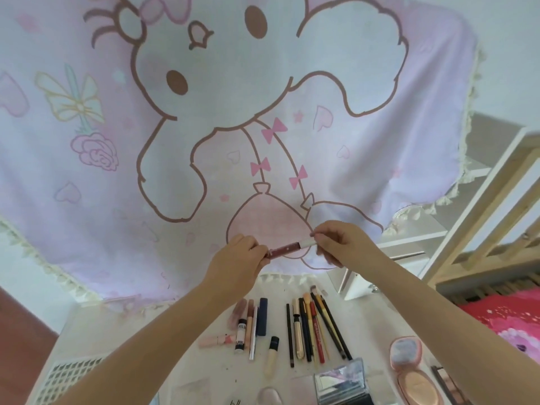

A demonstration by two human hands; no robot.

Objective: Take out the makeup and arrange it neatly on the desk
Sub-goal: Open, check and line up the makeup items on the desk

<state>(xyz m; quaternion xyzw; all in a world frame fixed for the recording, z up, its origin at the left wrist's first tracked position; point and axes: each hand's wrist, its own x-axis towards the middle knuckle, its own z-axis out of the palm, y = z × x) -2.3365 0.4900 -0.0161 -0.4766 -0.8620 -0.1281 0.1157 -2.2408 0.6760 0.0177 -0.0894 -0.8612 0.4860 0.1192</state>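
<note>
Already most of the job looks done: on the white desk [163, 355] a left cluster of tubes [248, 325] lies roughly side by side, one pale pink tube [216, 340] sideways across its foot and a cream concealer tube [271, 355] a little apart, while to the right a row of pencils and brushes [315, 328] fans out, touching one another. Nearer the camera sit an open pink compact [407, 366], a mirrored case [342, 381] and, at the right edge, a palette [447, 384].

One item is not yet down. Held up in front of the pink cartoon cloth [263, 112], a dark-red lip gloss [289, 246] spans both hands: the left hand [236, 263] curls round its coloured barrel, the right hand [342, 244] pinches its white cap end between fingertips.

What seems left is placing this gloss among the tubes and perhaps straightening the sideways pink one and the splayed pencils
</note>
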